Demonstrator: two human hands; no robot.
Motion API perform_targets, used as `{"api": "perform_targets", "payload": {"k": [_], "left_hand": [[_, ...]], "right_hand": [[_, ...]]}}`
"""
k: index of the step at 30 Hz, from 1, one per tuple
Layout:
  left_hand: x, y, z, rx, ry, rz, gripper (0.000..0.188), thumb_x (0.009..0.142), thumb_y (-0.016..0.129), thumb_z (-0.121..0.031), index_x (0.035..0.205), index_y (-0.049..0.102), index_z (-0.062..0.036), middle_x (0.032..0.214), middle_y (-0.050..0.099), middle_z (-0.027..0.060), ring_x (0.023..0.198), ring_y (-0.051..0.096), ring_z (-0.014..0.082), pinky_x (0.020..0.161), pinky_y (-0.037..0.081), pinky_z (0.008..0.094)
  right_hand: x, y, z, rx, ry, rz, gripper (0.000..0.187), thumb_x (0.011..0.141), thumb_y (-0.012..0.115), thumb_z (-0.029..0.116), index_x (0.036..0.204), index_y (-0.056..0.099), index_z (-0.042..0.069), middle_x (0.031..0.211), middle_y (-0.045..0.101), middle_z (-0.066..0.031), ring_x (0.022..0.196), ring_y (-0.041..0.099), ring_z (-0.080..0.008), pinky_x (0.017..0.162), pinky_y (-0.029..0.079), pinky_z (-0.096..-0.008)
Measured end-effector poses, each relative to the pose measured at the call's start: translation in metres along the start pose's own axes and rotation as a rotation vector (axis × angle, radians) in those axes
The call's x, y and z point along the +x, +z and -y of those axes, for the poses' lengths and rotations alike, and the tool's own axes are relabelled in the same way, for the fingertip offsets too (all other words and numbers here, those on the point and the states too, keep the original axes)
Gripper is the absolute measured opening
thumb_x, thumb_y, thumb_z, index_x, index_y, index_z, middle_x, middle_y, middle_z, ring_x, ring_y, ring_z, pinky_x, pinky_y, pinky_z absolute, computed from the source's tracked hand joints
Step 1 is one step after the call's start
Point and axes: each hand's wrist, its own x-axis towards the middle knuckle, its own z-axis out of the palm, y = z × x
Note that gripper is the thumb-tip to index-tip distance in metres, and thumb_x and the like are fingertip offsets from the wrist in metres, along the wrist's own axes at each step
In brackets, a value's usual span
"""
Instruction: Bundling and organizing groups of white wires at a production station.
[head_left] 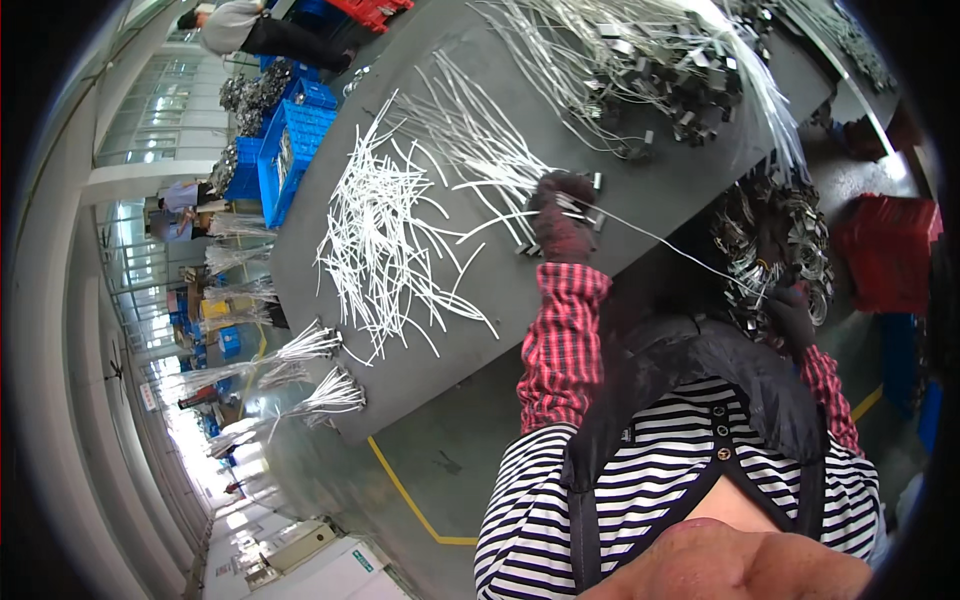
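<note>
My left hand point(565, 220), in a dark glove, is closed at the table's near edge around the ends of a bundle of white wires point(500, 165). Small dark connectors show beside its fingers. From there a single white wire point(665, 243) stretches to the right, down toward my right hand point(790, 315). That hand, also gloved, is closed on the wire's far end, next to a hanging mass of wires with metal connectors point(775, 240). Its fingertips are partly hidden. A loose pile of short white wires point(385, 230) lies left of my left hand.
The grey table point(455, 355) carries a large heap of wires with metal ends point(660, 75) at the back. Blue crates point(290, 150) stand beyond its left side, a red crate point(890, 250) at right. Wire bundles point(335, 392) hang at the left corner. Other people are farther off.
</note>
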Motion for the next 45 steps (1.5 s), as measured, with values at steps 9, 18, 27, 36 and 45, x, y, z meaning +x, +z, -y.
{"api": "perform_targets", "payload": {"k": [9,18,27,36,45], "left_hand": [[0.051,-0.056,-0.101,-0.079,0.078,-0.229,0.028,0.1,0.052,-0.029,0.102,0.062,-0.0035,0.088,0.068,0.0095,0.073,0.067,0.0231,0.065,0.057,0.0349],[0.077,-0.075,-0.109,-0.066,0.07,-0.214,0.025,0.1,0.053,-0.029,0.101,0.061,-0.0057,0.085,0.067,0.0098,0.069,0.065,0.0233,0.059,0.055,0.0357],[-0.009,-0.075,-0.039,0.676,0.019,0.395,0.03,0.105,0.048,-0.03,0.105,0.066,-0.0055,0.097,0.069,0.0049,0.089,0.064,0.0172,0.08,0.051,0.0326],[-0.004,-0.093,-0.059,0.909,-0.139,0.041,0.028,0.102,0.051,-0.025,0.095,0.067,-0.0027,0.081,0.067,0.0066,0.075,0.064,0.019,0.068,0.05,0.0343],[0.041,-0.237,-0.166,0.693,-0.366,-0.533,0.032,0.084,0.067,-0.026,0.1,0.064,0.0018,0.078,0.068,0.0159,0.065,0.068,0.0259,0.057,0.054,0.0337]], "right_hand": [[-0.027,-0.042,-0.003,-0.02,0.2,-0.196,0.012,0.086,0.064,0.015,0.091,0.069,0.006,0.064,0.057,-0.0002,0.042,0.048,-0.0081,0.036,0.035,-0.0252],[-0.038,-0.002,0.017,-0.01,0.245,-0.292,0.011,0.086,0.064,0.014,0.091,0.069,0.005,0.055,0.051,0.0005,0.041,0.044,-0.0087,0.037,0.032,-0.025],[0.025,0.207,0.164,0.201,-0.134,0.203,0.059,0.09,0.062,0.01,0.145,0.043,0.002,0.127,0.059,-0.0135,0.105,0.062,-0.0181,0.088,0.052,-0.0314],[0.049,0.312,0.267,0.42,-0.12,0.366,0.045,0.093,0.058,0.016,0.134,0.052,-0.001,0.092,0.065,-0.011,0.063,0.062,-0.0147,0.061,0.055,-0.0325],[0.105,0.317,0.249,-0.416,-0.563,-0.061,0.038,0.09,0.066,0.021,0.126,0.061,0.011,0.094,0.068,-0.0123,0.086,0.067,-0.0264,0.071,0.055,-0.0371]]}}
